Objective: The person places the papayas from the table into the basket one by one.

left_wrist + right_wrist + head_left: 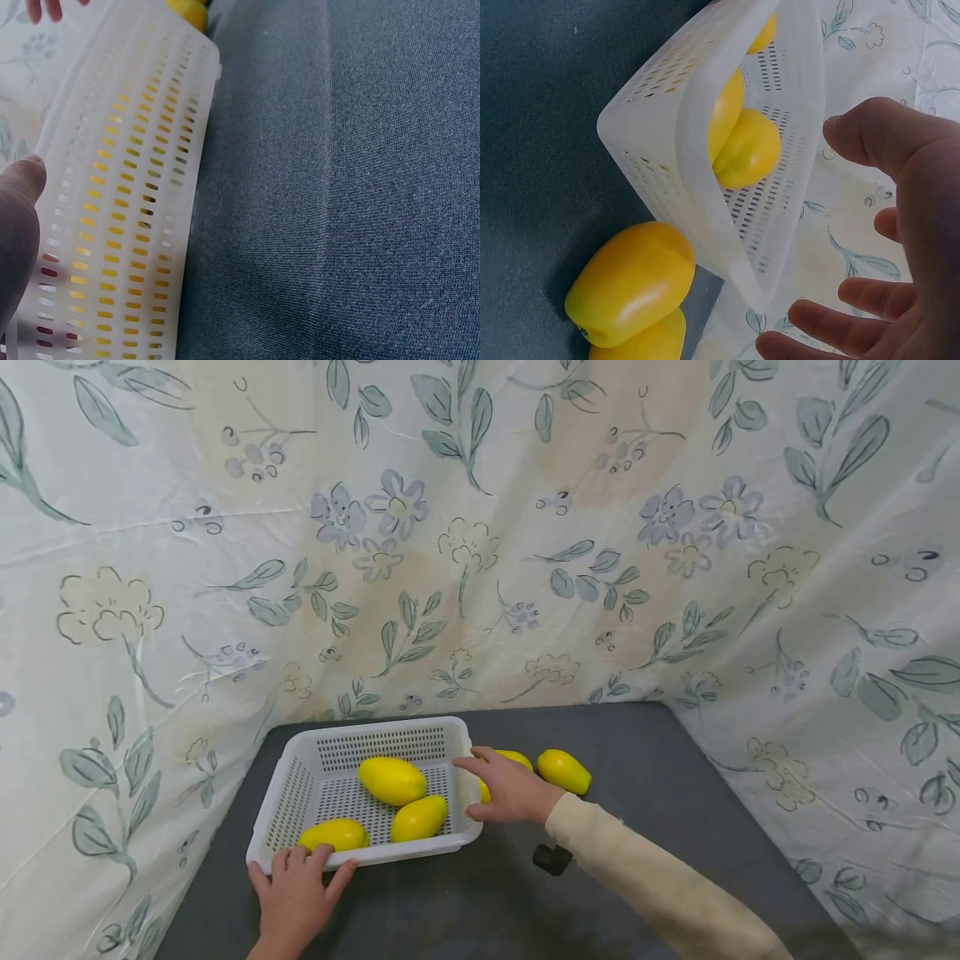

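A white perforated plastic basket [375, 858] sits on the dark table, holding three mango-like fruits, yellow and oval: one large fruit [392, 781], one at lower right [419, 818] and one at the near left [334, 834]. My left hand [296, 889] grips the basket's near left rim, fingers over the edge; in the left wrist view its thumb [22, 180] lies along the outer wall. My right hand [513, 787] is above the right rim, its fingers spread and holding nothing. Outside the basket, a yellow fruit [634, 281] lies partly hidden beneath that hand in the head view.
Another yellow fruit [564, 771] lies on the table to the right of the right hand. The dark cloth-covered table [660, 793] ends at a floral curtain [480, 568] behind and at the sides. A black device [552, 859] hangs under the right wrist.
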Demonstrator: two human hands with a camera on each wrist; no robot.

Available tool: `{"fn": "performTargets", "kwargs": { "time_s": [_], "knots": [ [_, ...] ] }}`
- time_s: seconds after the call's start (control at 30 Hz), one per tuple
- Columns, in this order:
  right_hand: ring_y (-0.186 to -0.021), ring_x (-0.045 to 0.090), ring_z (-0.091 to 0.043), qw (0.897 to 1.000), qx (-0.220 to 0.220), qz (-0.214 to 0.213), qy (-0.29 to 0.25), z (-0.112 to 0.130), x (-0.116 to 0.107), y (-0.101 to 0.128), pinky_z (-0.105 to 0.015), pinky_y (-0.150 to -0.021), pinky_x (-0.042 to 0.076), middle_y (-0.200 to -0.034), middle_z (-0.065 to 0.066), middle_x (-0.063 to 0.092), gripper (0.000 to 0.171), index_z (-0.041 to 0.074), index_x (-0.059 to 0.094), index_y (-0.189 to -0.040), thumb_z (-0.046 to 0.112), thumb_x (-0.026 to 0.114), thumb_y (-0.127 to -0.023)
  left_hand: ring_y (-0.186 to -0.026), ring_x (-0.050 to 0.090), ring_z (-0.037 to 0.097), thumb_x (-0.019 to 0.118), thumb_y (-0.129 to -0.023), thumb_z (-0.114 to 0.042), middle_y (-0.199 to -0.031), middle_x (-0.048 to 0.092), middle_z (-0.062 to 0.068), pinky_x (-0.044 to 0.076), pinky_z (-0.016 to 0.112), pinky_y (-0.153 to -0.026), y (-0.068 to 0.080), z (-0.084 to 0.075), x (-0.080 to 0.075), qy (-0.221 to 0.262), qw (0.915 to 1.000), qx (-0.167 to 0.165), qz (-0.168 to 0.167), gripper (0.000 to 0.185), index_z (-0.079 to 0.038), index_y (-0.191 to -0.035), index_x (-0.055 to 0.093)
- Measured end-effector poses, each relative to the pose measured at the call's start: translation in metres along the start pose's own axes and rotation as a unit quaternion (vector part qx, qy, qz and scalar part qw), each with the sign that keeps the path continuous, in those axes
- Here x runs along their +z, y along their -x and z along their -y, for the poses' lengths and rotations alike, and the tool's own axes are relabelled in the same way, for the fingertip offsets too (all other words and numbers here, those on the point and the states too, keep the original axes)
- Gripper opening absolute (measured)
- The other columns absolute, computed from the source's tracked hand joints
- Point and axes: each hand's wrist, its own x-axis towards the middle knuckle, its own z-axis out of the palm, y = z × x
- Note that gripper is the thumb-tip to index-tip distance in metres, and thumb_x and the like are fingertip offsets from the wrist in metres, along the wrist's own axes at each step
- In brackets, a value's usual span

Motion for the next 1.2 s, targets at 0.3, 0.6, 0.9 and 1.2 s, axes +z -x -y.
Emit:
{"fn": "performTargets", "kwargs": {
  "time_s": [0.3,0.6,0.9,1.2],
  "knots": [
    [-0.133,0.056,-0.034,0.999,0.013,-0.034,-0.008,-0.032,-0.008,0.006,-0.054,-0.109,0.05,-0.159,-0.015,0.041,0.07,0.018,0.049,-0.151,0.032,0.076,-0.088,-0.123,0.041,0.055,0.065,-0.092,-0.059,-0.119,0.06,0.031,0.006,0.084,-0.11,0.0,0.001,0.002,0.001,1.0,0.0,0.006,0.063,-0.002,-0.12,0.066],
    [-0.134,0.054,-0.041,0.996,0.071,-0.061,-0.001,-0.089,-0.026,0.032,-0.059,-0.107,0.048,-0.156,-0.022,0.041,0.07,0.012,0.047,-0.152,0.03,0.075,-0.09,-0.122,0.041,0.055,0.061,-0.092,-0.064,-0.118,0.06,0.031,0.006,0.084,-0.11,0.001,0.003,0.002,0.008,1.0,-0.001,0.003,0.067,-0.003,-0.119,0.067],
    [-0.137,0.046,-0.048,0.986,0.148,-0.071,0.005,-0.137,-0.039,0.05,-0.065,-0.107,0.044,-0.155,-0.027,0.041,0.073,0.008,0.044,-0.153,0.031,0.075,-0.091,-0.121,0.041,0.055,0.032,-0.086,-0.088,-0.117,0.06,0.03,0.006,0.085,-0.109,0.0,0.007,0.003,0.008,0.9999,0.009,-0.007,0.097,-0.003,-0.118,0.067],
    [-0.138,0.044,-0.049,0.982,0.174,-0.071,-0.011,-0.15,-0.038,0.05,-0.065,-0.108,0.044,-0.155,-0.029,0.04,0.072,0.007,0.044,-0.152,0.031,0.074,-0.091,-0.121,0.042,0.055,0.049,-0.092,-0.076,-0.116,0.06,0.029,0.008,0.084,-0.108,0.001,0.003,0.001,0.004,1.0,0.007,0.0,0.079,-0.004,-0.118,0.067]
  ]
}}
